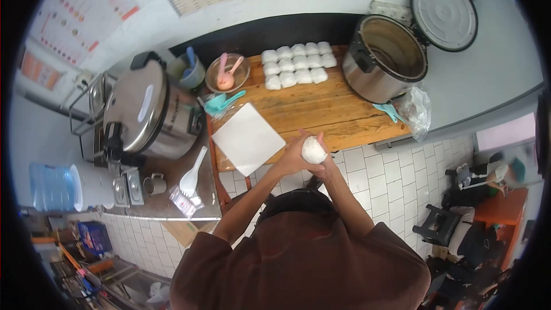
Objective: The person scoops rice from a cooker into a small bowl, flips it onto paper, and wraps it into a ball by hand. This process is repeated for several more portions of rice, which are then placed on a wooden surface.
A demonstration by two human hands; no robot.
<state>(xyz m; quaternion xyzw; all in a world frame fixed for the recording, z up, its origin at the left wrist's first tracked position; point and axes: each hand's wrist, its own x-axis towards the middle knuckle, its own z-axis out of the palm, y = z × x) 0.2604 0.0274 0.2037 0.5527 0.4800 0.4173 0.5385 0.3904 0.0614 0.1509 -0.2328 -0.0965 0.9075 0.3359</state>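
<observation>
Both my hands cup a round white rice ball [313, 151] over the front edge of the wooden table. My left hand [291, 159] curls around its left side, and my right hand [329, 166] closes on it from the right and below. Whether it is wrapped in paper is too small to tell. A stack of white paper sheets [248, 138] lies just left of my hands. Farther back, several similar white bundles [295, 65] sit in three tight rows.
An open rice cooker [373, 80] stands right, a lidded one [143, 109] left. A metal bowl [244, 74] holds pink scoops. Nearby lie a teal scoop [217, 104], a white rice paddle [191, 179] and a plastic bag [418, 109]. Another person [493, 175] is far right.
</observation>
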